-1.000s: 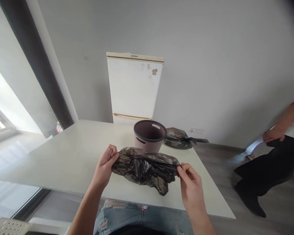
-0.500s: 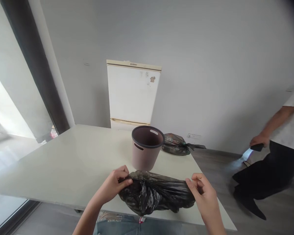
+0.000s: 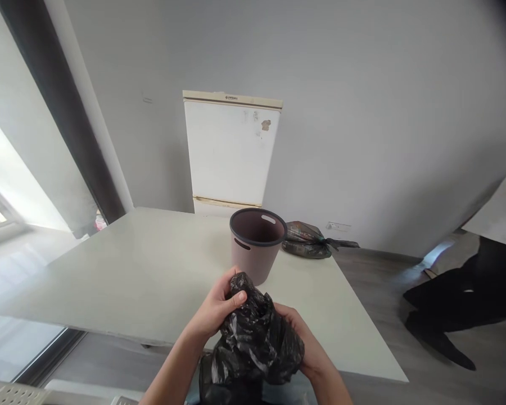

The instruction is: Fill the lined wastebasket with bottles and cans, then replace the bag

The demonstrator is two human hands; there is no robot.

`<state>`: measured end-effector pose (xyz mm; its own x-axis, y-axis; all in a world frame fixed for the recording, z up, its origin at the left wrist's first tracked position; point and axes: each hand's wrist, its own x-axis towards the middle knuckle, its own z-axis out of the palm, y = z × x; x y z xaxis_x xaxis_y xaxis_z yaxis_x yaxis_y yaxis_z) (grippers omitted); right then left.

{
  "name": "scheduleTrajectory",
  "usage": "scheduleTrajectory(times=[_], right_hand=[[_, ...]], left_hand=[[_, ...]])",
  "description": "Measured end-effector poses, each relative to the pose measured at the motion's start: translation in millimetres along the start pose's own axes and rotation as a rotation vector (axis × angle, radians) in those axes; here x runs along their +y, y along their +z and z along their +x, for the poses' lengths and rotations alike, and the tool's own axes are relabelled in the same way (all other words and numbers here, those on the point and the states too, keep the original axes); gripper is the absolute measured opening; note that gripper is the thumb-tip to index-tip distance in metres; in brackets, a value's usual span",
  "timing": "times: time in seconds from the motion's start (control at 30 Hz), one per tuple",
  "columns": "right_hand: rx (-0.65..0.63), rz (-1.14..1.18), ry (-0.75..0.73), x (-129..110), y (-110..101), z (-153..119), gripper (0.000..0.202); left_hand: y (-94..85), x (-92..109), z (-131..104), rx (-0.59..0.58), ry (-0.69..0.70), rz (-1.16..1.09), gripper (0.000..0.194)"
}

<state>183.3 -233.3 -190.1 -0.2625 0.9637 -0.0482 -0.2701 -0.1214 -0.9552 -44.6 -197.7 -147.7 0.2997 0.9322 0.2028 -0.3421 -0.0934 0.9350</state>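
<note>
1. Holds the black plastic bag (image 3: 257,337) crumpled and bunched up, near and central, at about the near edge of the tabletop (image 3: 152,270); cannot tell whether resting on it.
2. Pinches the upper left of that bundle in the left grip (image 3: 215,306), narrow, with the thumb laid across the folds.
3. Clasps the right side of the same bundle in the right grip (image 3: 308,344), with the fingers partly hidden by the plastic.
4. In the near left corner, shows a beige perforated object (image 3: 10,394), cut off by the view.
5. Just beyond the bundle, has a mauve bin (image 3: 253,261) standing upright, with a dark rim and slotted handholes.
6. Just beside that, to the right, has a tied dark bag (image 3: 306,242) lying at the far right, with the knotted neck pointing right.
7. Well to the right, shows a person (image 3: 501,208) in a white top and dark trousers, above a grey floor (image 3: 375,315).
8. Farthest, has a white refrigerator (image 3: 231,152) before a grey wall (image 3: 362,112).
</note>
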Motion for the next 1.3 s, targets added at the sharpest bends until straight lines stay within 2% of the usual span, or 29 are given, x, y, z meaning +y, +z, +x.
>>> scheduleTrajectory(times=[0.07,0.1,0.17,0.23,0.33,0.4,0.47,0.5,0.57,0.6,0.67,0.73,0.8,0.87,0.93,1.0,1.03,1.07,1.1,1.17,1.23,1.3], right_hand=[[0.036,-0.056,0.000,-4,-12,2,0.032],[0.075,-0.100,-0.050,-11,-23,2,0.032],[0.152,-0.200,-0.236,-31,-46,-1,0.026],[0.174,-0.282,-0.416,-53,-67,-7,0.024],[0.265,-0.339,-0.557,-76,-84,-17,0.014],[0.378,-0.373,-0.548,-80,-83,-22,0.015],[0.442,-0.401,-0.489,-77,-69,-24,0.026],[0.434,-0.404,-0.453,-73,-58,-24,0.033],[0.339,-0.366,-0.373,-67,-35,-21,0.046],[0.287,-0.324,-0.335,-65,-26,-20,0.053],[0.240,-0.242,-0.297,-66,-16,-15,0.065],[0.293,-0.228,-0.327,-69,-19,-11,0.072],[0.411,-0.302,-0.386,-69,-31,-7,0.080],[0.427,-0.354,-0.373,-62,-40,-6,0.084],[0.288,-0.318,-0.268,-44,-41,-6,0.078],[0.067,-0.264,-0.127,-22,-34,-7,0.055],[-0.012,-0.247,-0.077,-13,-30,-7,0.040],[-0.023,-0.211,-0.062,-5,-26,-7,0.032],[0.000,-0.166,-0.060,0,-23,-7,0.031],[0.126,-0.053,-0.088,-1,-20,-7,0.032],[0.230,0.047,-0.107,-12,-21,-7,0.036],[0.275,0.111,-0.107,-27,-20,-8,0.039]], left_hand=[[-8.6,5,0,-0.034,-0.001,0.105,0.037],[-16.4,9,1,-0.039,-0.013,0.170,0.035],[-35.7,15,1,-0.047,-0.029,0.332,0.030],[-54.9,18,2,-0.045,-0.023,0.462,0.027],[-69.1,20,0,0.076,0.021,0.441,0.025],[-61.1,19,-3,0.155,0.084,0.395,0.026],[-38.2,15,-7,0.111,0.116,0.403,0.030],[-23.2,12,-9,0.049,0.115,0.433,0.035],[6.9,3,-13,-0.060,0.108,0.528,0.055],[18.8,-2,-13,-0.084,0.114,0.577,0.056],[31.3,-12,-12,-0.068,0.121,0.627,0.035],[27.8,-16,-7,0.049,0.120,0.577,0.018],[14.1,-14,-1,0.243,0.135,0.434,0.020],[-1.6,-9,4,0.408,0.147,0.235,0.026],[-13.9,-4,6,0.499,0.135,0.073,0.036],[-22.6,-2,9,0.537,0.116,0.010,0.045],[-26.5,-3,10,0.542,0.113,0.010,0.047],[-30.5,-4,11,0.543,0.113,0.024,0.047],[-34.6,-5,13,0.544,0.108,0.048,0.045],[-42.2,-5,15,0.582,0.081,0.126,0.042],[-44.1,-3,12,0.697,0.067,0.278,0.038],[-35.0,2,0,0.860,0.167,0.501,0.038]])
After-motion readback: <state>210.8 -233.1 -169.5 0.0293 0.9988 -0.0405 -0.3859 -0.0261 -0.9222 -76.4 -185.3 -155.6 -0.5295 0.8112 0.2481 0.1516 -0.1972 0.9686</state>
